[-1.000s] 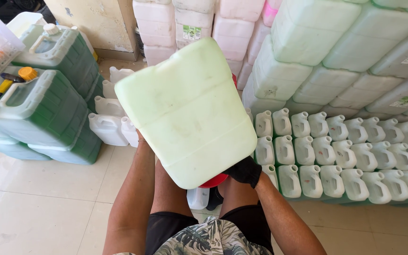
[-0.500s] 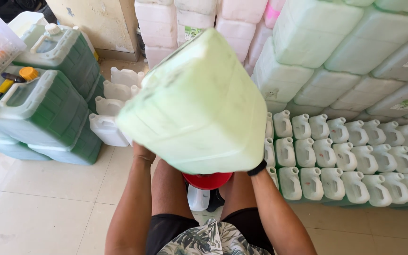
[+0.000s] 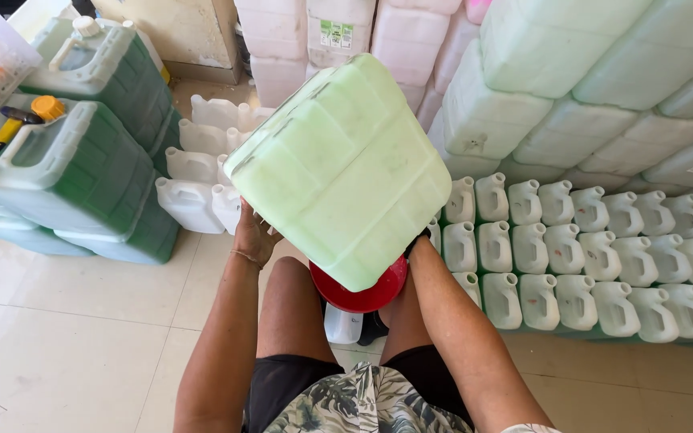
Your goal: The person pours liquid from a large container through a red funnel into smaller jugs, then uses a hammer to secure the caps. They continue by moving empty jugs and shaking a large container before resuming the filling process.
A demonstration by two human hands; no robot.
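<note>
Tipping steeply mouth-down, the green jerrycan points into the red funnel.

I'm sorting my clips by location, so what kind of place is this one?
Probably a small storeroom or workshop where liquid is bottled: stacked pale jerrycans, rows of small white jugs on the tiled floor, and green-filled cans.

A large pale green plastic jug is tipped steeply over, its flat ribbed bottom turned up and toward the camera, its top end pointing down. It sits in the middle of the scene, above the person's knees. Its lower end dips into a red funnel, a round bowl shape just beneath it. Under the funnel stands 1 small white bottle on the floor, mostly hidden.
</note>
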